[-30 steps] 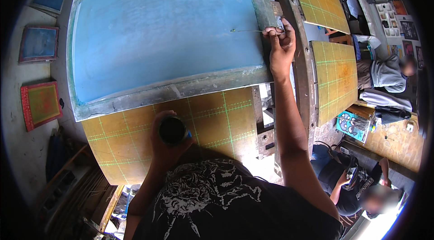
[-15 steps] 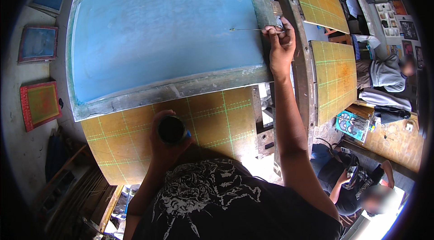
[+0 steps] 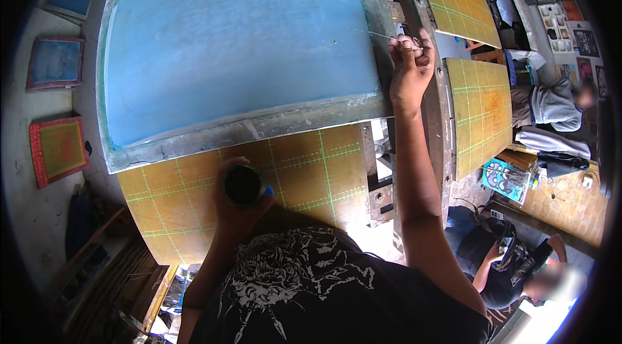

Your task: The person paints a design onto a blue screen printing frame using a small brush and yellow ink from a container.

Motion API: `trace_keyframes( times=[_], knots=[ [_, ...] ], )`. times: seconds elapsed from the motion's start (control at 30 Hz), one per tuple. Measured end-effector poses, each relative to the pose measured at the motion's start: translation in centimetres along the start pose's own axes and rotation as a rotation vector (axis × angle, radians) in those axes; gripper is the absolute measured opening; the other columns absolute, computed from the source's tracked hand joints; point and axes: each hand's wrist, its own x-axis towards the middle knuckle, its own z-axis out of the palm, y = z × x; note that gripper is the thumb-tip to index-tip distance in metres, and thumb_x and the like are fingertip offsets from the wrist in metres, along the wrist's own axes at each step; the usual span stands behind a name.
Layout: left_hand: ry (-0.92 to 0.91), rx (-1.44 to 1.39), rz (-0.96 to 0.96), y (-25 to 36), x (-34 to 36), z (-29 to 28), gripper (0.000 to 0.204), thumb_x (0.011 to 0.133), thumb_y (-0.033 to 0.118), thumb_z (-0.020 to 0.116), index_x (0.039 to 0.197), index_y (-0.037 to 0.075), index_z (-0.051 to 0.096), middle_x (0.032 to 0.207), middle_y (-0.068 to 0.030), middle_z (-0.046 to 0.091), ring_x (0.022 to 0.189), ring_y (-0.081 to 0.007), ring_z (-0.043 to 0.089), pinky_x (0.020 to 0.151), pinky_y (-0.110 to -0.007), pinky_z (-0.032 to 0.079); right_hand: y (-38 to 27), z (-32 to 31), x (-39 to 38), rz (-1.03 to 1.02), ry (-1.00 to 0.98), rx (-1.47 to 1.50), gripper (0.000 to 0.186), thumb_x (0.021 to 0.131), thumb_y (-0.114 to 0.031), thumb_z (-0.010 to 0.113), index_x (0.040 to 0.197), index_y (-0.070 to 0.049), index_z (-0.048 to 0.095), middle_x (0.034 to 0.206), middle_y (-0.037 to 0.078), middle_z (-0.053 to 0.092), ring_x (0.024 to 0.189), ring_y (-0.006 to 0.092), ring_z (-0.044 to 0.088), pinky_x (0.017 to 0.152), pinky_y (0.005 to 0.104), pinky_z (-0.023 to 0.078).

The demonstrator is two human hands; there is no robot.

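Hands are working apart: right hand is withdrawing a pinched, probably wire tool from 1 green speck on the blue screen, leaving it there; left hand is gripping a cup.

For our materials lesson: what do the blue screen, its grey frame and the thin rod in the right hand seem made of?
Blue screen: probably coated mesh, matte; it looks flat and cloudy, no weave visible.
Grey frame: wood or metal, dull; its scuffs leave this open.
Thin rod: likely metal, smooth-looking; it is fine, straight and pale.
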Motion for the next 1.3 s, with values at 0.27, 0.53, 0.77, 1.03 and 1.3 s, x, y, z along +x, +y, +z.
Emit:
trace_keyframes(
  times=[0.27,0.53,0.77,1.03,1.3],
  knots=[
    [0.141,0.101,0.022,-1.7,-0.5,-3.9,0.070,0.055,0.005,0.082,0.117,0.006,0.048,0.109,-0.0066,0.055,0.101,-0.0189,0.054,0.087,-0.032,0.045,-1.8,-0.7,-0.2,0.054,0.111,0.256,0.047,0.089,-0.003,0.055,0.129,0.000,0.032,0.097,0.011,0.060,0.084,0.0197,0.063,0.077,0.0304,0.052],
    [0.418,0.244,0.044,-6.4,-3.6,-9.3,0.070,0.060,0.001,0.080,0.119,0.004,0.042,0.113,-0.0092,0.050,0.104,-0.0195,0.051,0.091,-0.032,0.042,-6.8,-2.7,-3.3,-0.042,0.168,0.343,0.052,0.088,-0.003,0.056,0.132,0.000,0.028,0.097,0.011,0.059,0.084,0.0175,0.061,0.075,0.0286,0.050],
    [0.317,0.192,0.026,-6.1,-4.3,-9.6,0.078,0.061,0.002,0.080,0.125,0.004,0.036,0.116,-0.0115,0.048,0.109,-0.0215,0.047,0.096,-0.034,0.038,-10.4,-3.9,-9.6,-0.024,0.259,0.377,0.050,0.089,-0.004,0.057,0.132,-0.002,0.030,0.098,0.008,0.057,0.086,0.0157,0.059,0.078,0.0269,0.048],
    [0.543,0.357,0.220,-5.3,-11.6,-8.8,0.051,0.068,0.007,0.073,0.112,0.004,0.047,0.106,-0.0126,0.050,0.100,-0.0256,0.050,0.087,-0.038,0.042,-12.0,-4.2,-18.4,0.105,0.345,0.426,0.043,0.091,-0.006,0.053,0.130,-0.005,0.035,0.101,0.005,0.055,0.090,0.0160,0.056,0.080,0.0282,0.045],
    [-0.524,-0.524,0.099,8.1,-7.0,8.4,0.034,0.085,0.003,0.063,0.117,-0.002,0.052,0.099,-0.0049,0.059,0.092,-0.0117,0.056,0.081,-0.027,0.047,-14.1,0.2,-24.2,0.120,0.224,0.490,0.043,0.091,-0.003,0.052,0.130,-0.004,0.034,0.096,0.006,0.058,0.086,0.0148,0.058,0.080,0.0276,0.049]
  ],
)
